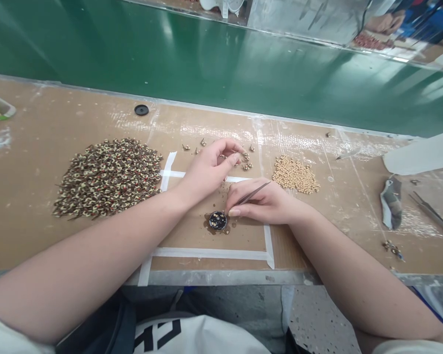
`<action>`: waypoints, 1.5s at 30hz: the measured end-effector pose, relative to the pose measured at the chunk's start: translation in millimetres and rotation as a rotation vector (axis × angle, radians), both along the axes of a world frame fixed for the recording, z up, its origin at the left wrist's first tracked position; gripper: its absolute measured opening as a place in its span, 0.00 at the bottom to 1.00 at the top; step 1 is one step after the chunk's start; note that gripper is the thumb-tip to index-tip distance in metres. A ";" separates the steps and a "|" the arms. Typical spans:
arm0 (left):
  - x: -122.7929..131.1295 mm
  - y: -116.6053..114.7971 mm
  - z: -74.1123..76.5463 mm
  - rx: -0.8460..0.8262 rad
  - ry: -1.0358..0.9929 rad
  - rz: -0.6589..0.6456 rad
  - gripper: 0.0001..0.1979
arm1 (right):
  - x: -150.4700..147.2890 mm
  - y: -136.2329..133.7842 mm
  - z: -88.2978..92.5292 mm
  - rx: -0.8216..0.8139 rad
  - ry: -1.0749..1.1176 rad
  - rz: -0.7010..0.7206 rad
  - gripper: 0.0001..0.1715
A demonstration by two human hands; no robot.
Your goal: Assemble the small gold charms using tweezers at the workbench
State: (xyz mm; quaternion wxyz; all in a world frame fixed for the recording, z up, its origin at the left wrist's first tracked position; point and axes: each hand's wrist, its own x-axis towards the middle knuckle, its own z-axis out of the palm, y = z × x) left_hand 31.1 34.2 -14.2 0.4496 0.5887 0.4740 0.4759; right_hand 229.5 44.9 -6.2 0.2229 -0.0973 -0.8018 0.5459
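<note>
At the centre of the frame, a small black disc (217, 220) sits inside a taped rectangle (214, 253).
From the left: a pile of mottled parts (109, 177). Next, the left hand (210, 164), fingertips pinched among loose pieces (246, 162) above centre; whether it holds one, I cannot tell. The disc lies just lower left of the nearer right hand (266, 201), which grips tweezers (253, 192) slanting lower left to upper right. Last, beige beads (295, 173).

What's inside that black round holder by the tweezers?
A few pale pieces sit in the black round holder. Its floor beneath them is covered, and the right hand hides the tweezers' tip.
</note>
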 end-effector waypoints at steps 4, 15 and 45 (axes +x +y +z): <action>0.6 -0.2 1.1 0.006 0.015 0.010 0.05 | 0.2 -0.4 -0.1 -0.017 -0.041 0.016 0.12; 1.1 -2.3 2.1 0.026 0.024 -0.028 0.04 | 0.8 -0.9 1.1 0.018 0.013 -0.017 0.13; 10.7 -25.0 40.5 -0.387 -0.882 -0.053 0.23 | -2.7 -1.1 11.8 0.063 0.436 -0.440 0.10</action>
